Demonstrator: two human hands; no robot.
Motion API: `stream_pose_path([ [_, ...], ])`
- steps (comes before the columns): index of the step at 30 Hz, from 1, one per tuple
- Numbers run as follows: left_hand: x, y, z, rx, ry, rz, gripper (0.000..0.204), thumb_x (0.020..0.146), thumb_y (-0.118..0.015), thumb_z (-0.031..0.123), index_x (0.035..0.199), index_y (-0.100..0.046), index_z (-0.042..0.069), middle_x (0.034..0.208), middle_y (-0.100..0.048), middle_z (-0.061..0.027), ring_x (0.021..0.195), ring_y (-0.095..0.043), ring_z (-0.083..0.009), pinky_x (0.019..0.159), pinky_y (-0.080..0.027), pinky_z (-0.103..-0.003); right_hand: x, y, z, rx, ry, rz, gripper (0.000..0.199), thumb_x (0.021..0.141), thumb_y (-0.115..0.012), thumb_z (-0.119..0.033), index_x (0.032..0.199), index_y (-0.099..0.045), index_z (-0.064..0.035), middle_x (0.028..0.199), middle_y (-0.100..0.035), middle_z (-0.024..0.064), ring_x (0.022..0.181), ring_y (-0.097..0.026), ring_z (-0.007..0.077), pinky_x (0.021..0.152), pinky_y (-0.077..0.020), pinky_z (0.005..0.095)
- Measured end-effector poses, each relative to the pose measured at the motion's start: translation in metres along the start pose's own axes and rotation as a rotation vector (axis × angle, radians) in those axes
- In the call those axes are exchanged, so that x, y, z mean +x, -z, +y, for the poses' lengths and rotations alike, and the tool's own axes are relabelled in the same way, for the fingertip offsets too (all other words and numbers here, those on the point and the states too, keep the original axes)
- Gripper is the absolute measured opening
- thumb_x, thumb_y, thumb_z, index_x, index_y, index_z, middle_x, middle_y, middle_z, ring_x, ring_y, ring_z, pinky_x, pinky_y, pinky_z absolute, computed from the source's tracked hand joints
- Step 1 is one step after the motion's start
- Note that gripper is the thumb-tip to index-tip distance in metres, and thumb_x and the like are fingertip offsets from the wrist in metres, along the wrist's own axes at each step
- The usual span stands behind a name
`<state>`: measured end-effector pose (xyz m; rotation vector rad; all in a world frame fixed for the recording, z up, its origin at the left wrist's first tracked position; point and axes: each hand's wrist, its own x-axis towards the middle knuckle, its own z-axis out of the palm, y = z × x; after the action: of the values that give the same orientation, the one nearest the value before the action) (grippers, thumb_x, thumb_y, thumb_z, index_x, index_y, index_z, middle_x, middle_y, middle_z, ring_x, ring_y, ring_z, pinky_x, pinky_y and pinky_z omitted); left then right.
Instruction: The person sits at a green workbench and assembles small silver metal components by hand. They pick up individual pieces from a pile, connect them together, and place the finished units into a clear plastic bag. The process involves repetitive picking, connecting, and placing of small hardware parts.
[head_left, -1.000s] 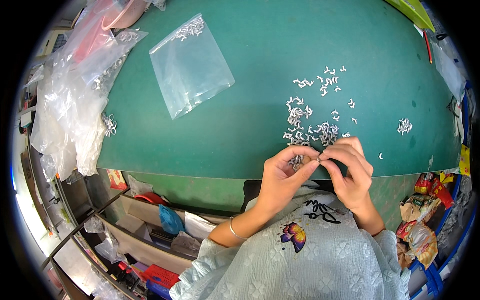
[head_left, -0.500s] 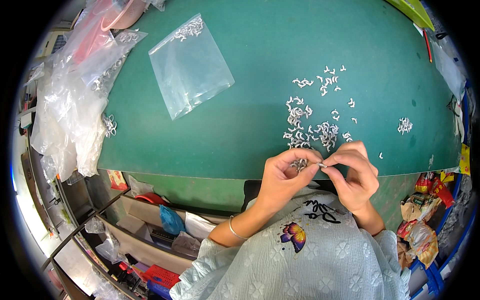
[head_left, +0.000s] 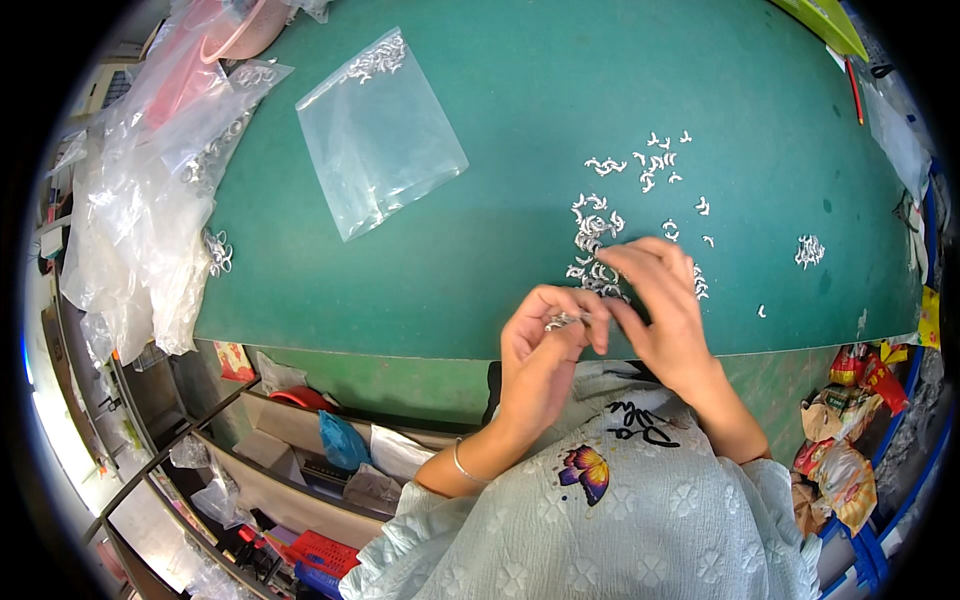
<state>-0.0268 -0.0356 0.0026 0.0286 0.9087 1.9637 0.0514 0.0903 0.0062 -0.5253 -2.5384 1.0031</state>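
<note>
With the left hand point(head_left: 540, 355), holding several small curved silver pieces point(head_left: 560, 321) in curled fingers, thumb and forefinger drawn close together, at the near edge of the bench point(head_left: 480, 230). With the right hand point(head_left: 662, 312), reaching over the loose pieces, back of the hand upward, thumb and fingers well apart; cannot tell whether touching any there or just hovering.

Judging by the layout, only partly through. Set apart: a compact heap point(head_left: 810, 252) well off to the right, and a cluster point(head_left: 375, 60) at the far end of a clear bag point(head_left: 385, 150), flat on the bench beyond the left hand; cannot tell whether inside the bag or on top. Possibly finished, both of these, but too small in view to be sure.

Left to handle, most likely: the scattered pieces ahead of the hands, thickest by the right fingertips, thinning into small groups farther away, plus a lone piece point(head_left: 762, 312) to the right of the right hand. Partly hidden by that hand, so not countable. Far more lying loose than in the heap, hence a fair amount seemingly remaining.
</note>
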Motion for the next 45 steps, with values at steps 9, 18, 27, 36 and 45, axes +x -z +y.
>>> stream_pose_path([
  [9,0.002,0.002,0.008,-0.04,0.067,0.145,0.013,0.09,-0.047,0.011,0.097,-0.052,0.0,0.068,-0.039,-0.0005,0.06,-0.034,-0.0086,0.052,-0.028,-0.022,0.0,0.001,0.015,-0.069,0.06,0.142,0.026,0.069,-0.065,0.002,0.095,-0.063,-0.0041,0.09,-0.06,0.0072,0.085,-0.053,0.0252,0.074,-0.0381,0.0342],
  [18,0.0,-0.004,0.008,0.021,0.166,0.15,0.012,0.092,-0.047,0.011,0.097,-0.053,0.002,0.06,-0.03,0.0053,0.05,-0.025,-0.0043,0.045,-0.021,-0.02,0.03,-0.013,0.014,-0.133,0.083,0.169,0.021,0.07,-0.065,0.0,0.091,-0.064,-0.0039,0.085,-0.063,0.0043,0.079,-0.051,0.021,0.069,-0.0358,0.0318],
  [27,0.003,-0.002,0.006,0.067,0.179,0.096,0.01,0.092,-0.047,0.009,0.097,-0.053,0.002,0.06,-0.03,0.0064,0.051,-0.026,-0.0034,0.045,-0.021,-0.019,0.03,-0.011,0.01,-0.023,0.048,0.206,0.022,0.068,-0.066,0.004,0.089,-0.065,-0.0045,0.085,-0.065,0.0056,0.081,-0.053,0.022,0.068,-0.0388,0.0316],
  [36,0.002,-0.001,0.004,0.095,0.187,0.095,0.012,0.092,-0.048,0.011,0.099,-0.054,0.002,0.061,-0.034,0.0062,0.052,-0.028,-0.0035,0.046,-0.023,-0.019,0.027,-0.012,0.016,0.127,0.029,0.18,0.021,0.07,-0.065,0.005,0.089,-0.063,-0.003,0.084,-0.064,0.0065,0.078,-0.054,0.0174,0.068,-0.0376,0.0269],
  [45,0.005,0.001,0.006,0.011,0.267,0.01,0.019,0.089,-0.058,0.017,0.098,-0.059,0.001,0.061,-0.041,0.0067,0.051,-0.031,-0.002,0.046,-0.024,-0.019,-0.002,0.007,0.006,1.106,-0.319,-0.04,0.022,0.076,-0.062,0.007,0.097,-0.059,0.0003,0.091,-0.064,0.0075,0.085,-0.059,0.0129,0.067,-0.0384,0.0237],
])
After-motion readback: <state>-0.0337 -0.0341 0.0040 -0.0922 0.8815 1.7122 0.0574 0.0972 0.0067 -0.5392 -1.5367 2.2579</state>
